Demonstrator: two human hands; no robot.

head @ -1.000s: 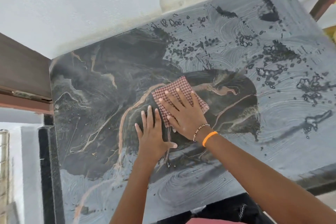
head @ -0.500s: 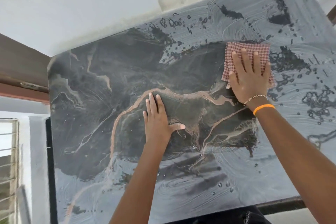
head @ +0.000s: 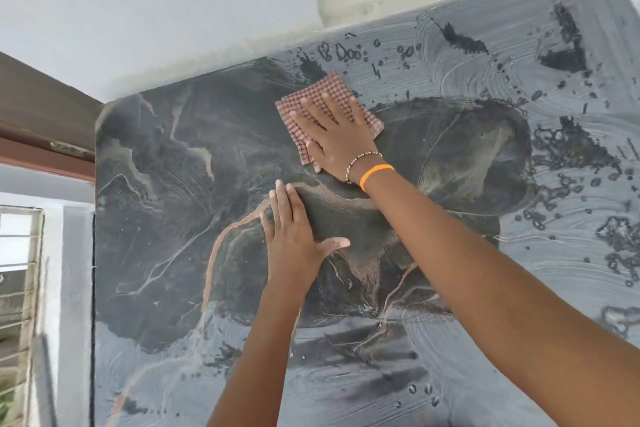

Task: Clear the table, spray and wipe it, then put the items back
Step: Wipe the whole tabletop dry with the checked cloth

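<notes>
pressing flat with fingers spread, the right hand [head: 337,135] is laid on a checked cloth [head: 323,104] near the far edge of the dark marble table [head: 166,191]. the left hand [head: 294,243] is rested open-palmed mid-table, nothing held.

The desk [head: 166,184] runs off the frame's right and bottom edges. The right hand [head: 341,139] hides the cloth [head: 323,94] centre. Both forearms are cut off at the bottom edge.
</notes>
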